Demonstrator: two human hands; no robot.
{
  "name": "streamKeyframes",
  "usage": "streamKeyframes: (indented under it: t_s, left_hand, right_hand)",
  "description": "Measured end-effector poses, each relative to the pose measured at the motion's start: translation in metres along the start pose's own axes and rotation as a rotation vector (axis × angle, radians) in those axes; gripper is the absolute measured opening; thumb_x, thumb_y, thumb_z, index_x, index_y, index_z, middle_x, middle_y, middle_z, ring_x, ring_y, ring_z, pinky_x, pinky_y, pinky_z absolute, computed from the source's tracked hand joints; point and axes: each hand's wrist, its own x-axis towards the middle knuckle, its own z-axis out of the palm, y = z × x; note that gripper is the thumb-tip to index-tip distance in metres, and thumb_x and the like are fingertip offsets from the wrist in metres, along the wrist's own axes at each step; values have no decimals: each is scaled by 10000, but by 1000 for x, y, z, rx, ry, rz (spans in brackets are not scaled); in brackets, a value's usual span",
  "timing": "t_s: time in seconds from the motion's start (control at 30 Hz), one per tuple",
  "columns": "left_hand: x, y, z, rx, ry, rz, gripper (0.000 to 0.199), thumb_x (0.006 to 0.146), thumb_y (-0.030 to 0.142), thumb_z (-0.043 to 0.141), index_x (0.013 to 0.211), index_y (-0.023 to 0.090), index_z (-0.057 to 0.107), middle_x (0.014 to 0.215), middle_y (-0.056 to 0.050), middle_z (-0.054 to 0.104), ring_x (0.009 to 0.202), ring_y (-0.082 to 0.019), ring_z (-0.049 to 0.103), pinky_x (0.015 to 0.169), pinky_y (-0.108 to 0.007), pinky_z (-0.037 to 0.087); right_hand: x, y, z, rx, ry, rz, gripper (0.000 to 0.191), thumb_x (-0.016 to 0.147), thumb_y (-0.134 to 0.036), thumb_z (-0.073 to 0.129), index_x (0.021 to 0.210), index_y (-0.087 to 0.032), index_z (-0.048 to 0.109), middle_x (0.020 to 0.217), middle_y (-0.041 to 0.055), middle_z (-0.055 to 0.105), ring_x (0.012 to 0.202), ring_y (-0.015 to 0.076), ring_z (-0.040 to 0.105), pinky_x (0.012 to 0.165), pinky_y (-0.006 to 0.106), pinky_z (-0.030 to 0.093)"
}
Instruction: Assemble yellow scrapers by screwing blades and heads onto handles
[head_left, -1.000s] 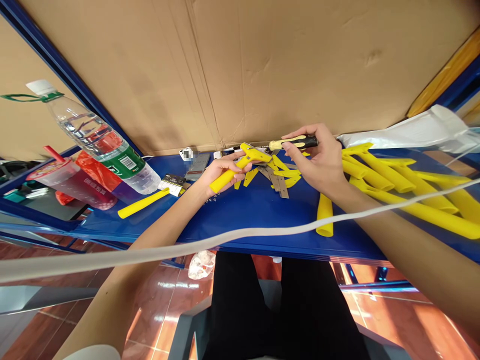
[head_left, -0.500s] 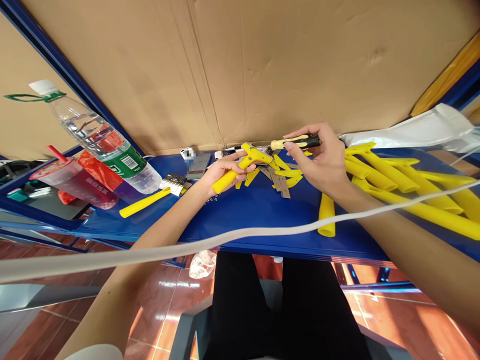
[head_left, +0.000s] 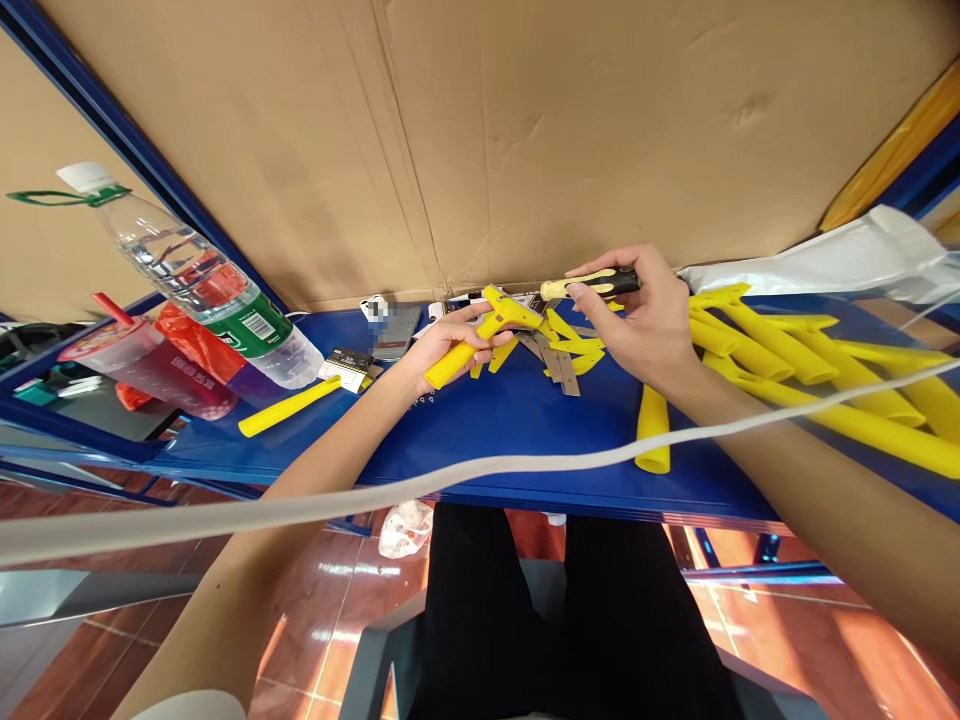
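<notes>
My left hand is closed around a yellow scraper handle, its wide head up and to the right. In my right hand is a screwdriver with a cream and black grip, held level. The shaft points left toward the scraper head; whether its tip touches is too small to tell. Below and between the hands lie flat metal blades and small yellow plastic pieces. A few tiny screws lie by my left wrist. One yellow handle rests under my right forearm.
More yellow handles are piled at the right. To the left stand a water bottle and a drink cup, near a packaged yellow scraper. A white cable crosses in front of the blue table. Cardboard lines the back.
Almost nothing differs. Both hands keep their grips, and the scraper handle and screwdriver have shifted only very slightly.
</notes>
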Motion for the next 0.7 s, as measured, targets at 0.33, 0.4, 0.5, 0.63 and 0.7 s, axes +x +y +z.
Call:
streamKeyframes:
  t_s: [0.33,0.4,0.5,0.63,0.7]
  left_hand:
    - [-1,-1,0,-2,20,25,841,679,-44,670,1500,140,684,1453,-231,811,1067,-249,861,569,-195,469]
    - [-1,0,1,-8,22,21,852,679,-47,663,1510,138,679,1465,-240,805,1078,-251,860,571,-198,465]
    - [-2,1,2,-10,23,16,881,676,-53,666,1538,126,655,1458,-245,808,1082,-247,858,576,-201,466]
    - [-2,1,2,0,26,15,910,670,-44,664,1563,126,637,1465,-234,809,1092,-245,858,576,-201,467]
    - [-2,1,2,3,28,17,909,667,-36,658,1559,139,648,1484,-229,803,1109,-258,861,579,-205,472]
  right_hand:
    - [0,1,0,18,1,-17,284,1004,-501,898,1121,-299,737,1086,61,867,907,292,830,769,472,702]
    - [0,2,1,31,14,-14,295,1003,-516,900,1120,-303,733,1084,58,868,898,291,830,774,481,705]
    - [1,3,2,37,27,-5,333,1001,-566,901,1121,-311,723,1095,56,869,917,297,837,801,497,718]
    - [1,4,2,43,32,6,347,995,-582,905,1110,-313,717,1089,58,869,927,303,836,802,507,719]
    - [0,4,2,50,31,7,347,994,-580,905,1110,-313,717,1085,59,867,920,304,834,795,510,717]
